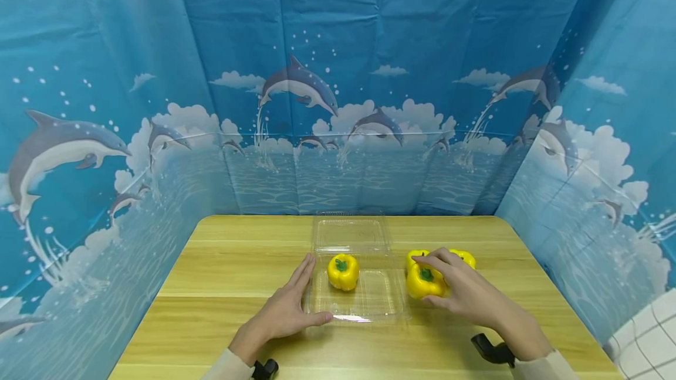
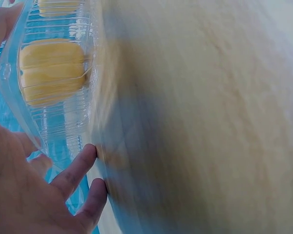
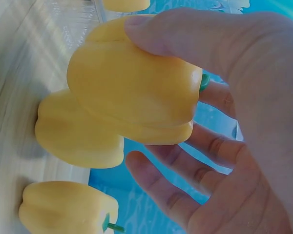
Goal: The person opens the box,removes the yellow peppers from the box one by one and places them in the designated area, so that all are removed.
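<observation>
A clear plastic clamshell box [image 1: 376,301] lies unfolded on the table, lid at the back, with one yellow bell pepper [image 1: 343,274] standing in its base. My left hand [image 1: 285,308] rests at the box's left front corner, fingers extended along the side and thumb at the front edge. In the left wrist view, the pepper [image 2: 53,73] shows through the ribbed wall. To the right of the box, my right hand [image 1: 470,291] grips another yellow bell pepper [image 3: 136,83] between thumb and fingers, green stem toward the palm. Behind it are two more peppers [image 3: 75,134], partly hidden by the hand in the head view.
The wood-grain table [image 1: 227,268] is enclosed at the back and sides by a blue dolphin-print curtain [image 1: 338,175]. The lid [image 1: 351,233] reaches almost to the table's back edge. White tile-patterned fabric [image 1: 646,336] shows at the lower right.
</observation>
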The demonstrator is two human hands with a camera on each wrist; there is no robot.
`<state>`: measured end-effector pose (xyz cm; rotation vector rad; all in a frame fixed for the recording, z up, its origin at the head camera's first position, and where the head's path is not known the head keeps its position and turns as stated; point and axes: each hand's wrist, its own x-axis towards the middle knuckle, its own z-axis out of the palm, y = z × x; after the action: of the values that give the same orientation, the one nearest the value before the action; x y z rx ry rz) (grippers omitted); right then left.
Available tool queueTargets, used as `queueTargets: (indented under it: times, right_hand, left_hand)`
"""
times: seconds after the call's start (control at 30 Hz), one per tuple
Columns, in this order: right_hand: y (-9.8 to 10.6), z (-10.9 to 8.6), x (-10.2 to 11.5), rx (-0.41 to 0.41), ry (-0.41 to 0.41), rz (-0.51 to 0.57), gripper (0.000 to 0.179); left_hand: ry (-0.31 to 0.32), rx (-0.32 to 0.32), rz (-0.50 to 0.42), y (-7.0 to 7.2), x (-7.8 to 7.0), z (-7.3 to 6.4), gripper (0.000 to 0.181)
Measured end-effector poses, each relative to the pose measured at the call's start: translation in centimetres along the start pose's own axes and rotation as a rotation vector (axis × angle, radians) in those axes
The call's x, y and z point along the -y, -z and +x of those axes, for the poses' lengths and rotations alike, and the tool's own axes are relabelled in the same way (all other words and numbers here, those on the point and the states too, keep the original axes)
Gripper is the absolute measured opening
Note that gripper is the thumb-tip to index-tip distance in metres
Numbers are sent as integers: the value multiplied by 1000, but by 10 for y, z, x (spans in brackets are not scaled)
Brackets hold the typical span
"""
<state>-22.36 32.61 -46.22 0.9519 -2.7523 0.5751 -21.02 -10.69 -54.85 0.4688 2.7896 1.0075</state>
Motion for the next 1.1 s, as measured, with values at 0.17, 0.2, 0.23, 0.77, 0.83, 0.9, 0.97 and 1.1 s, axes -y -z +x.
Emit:
queueTargets:
  times: [0.17, 0.2, 0.23, 0.77, 0.83, 0.9, 0.97, 1.1]
  right_hand:
    - [-2, -2, -1, 2, 3, -13, 76]
    - [-2, -3, -1, 5, 2, -14, 76]
    - [-2, -3, -1, 9, 0, -13, 76]
    - [-13, -12, -6, 55, -45, 36, 76]
    - [-14, -12, -6, 68, -49, 42, 76]
    - [-15, -13, -7, 77, -51, 42, 75]
    - [-16, -14, -8, 84, -46, 43, 76]
    - [-19, -15, -10, 106, -40, 48, 77]
  left_hand:
    - [-2, 1, -5, 0, 1, 0, 132]
    - [-3, 1, -5, 0, 1, 0, 131]
    - [-4, 1, -6, 0, 1, 1, 131]
    - [-6, 5, 9, 0, 2, 0, 131]
    - [-8, 6, 7, 0, 2, 0, 131]
    - [-9, 6, 3, 0, 2, 0, 131]
    - [-11, 6, -2, 1, 2, 0, 130]
    - [-15, 5, -9, 0, 2, 0, 130]
